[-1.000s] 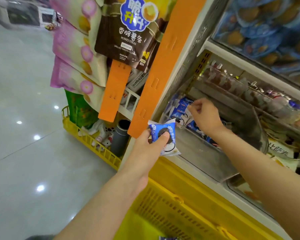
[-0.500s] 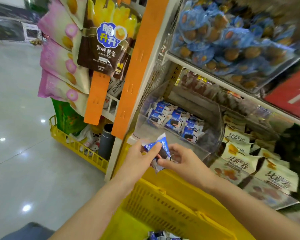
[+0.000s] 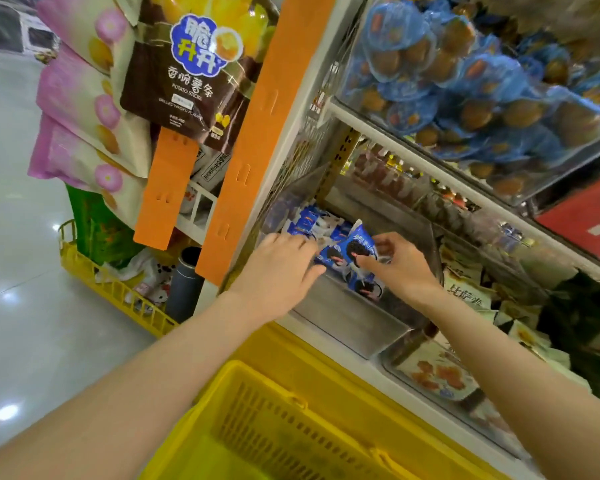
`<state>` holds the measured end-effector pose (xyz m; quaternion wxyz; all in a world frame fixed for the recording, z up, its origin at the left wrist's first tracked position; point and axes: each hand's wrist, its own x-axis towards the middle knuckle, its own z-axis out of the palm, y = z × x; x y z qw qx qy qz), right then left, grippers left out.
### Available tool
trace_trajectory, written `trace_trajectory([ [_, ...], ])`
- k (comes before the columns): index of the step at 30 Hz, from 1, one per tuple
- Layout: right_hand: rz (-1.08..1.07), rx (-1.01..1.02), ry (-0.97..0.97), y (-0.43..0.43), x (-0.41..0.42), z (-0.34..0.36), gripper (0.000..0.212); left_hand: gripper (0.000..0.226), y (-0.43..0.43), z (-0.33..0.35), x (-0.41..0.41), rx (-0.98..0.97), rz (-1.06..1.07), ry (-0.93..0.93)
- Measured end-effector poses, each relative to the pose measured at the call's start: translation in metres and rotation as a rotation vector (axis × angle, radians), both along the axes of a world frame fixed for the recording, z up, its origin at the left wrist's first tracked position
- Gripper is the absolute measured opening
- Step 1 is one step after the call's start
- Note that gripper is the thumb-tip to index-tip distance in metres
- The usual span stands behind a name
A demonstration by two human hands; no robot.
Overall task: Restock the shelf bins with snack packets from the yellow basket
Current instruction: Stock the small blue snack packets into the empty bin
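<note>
The right hand [image 3: 400, 268] pinches a blue-and-white foil cookie packet [image 3: 357, 242] between thumb and fingertips and holds it upright inside the clear plastic shelf bin [image 3: 347, 323]. The packet sits just above the heap of matching packets [image 3: 309, 223] at the back of the bin. The left hand [image 3: 278, 268] holds nothing. Its fingers are fairly straight and reach in beside the packet, and they seem to rest on the heap.

Half a second ago both hands held this packet in front of the bin. Now the left has let go, and the right has carried it in over the wall. I judge this packet nearly stocked, with only the release left. The yellow slatted plastic basket [image 3: 284, 420] stands below, against the shelf front. Its contents are out of view.
</note>
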<state>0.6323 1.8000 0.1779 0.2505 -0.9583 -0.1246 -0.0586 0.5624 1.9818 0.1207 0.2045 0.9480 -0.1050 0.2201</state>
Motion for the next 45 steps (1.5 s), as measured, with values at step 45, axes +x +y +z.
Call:
trace_trajectory([
  [45,0.232,-0.584,0.524,-0.102,-0.222,-0.285,0.040,0.036,-0.010,-0.178,-0.164,-0.066,0.344,0.548],
])
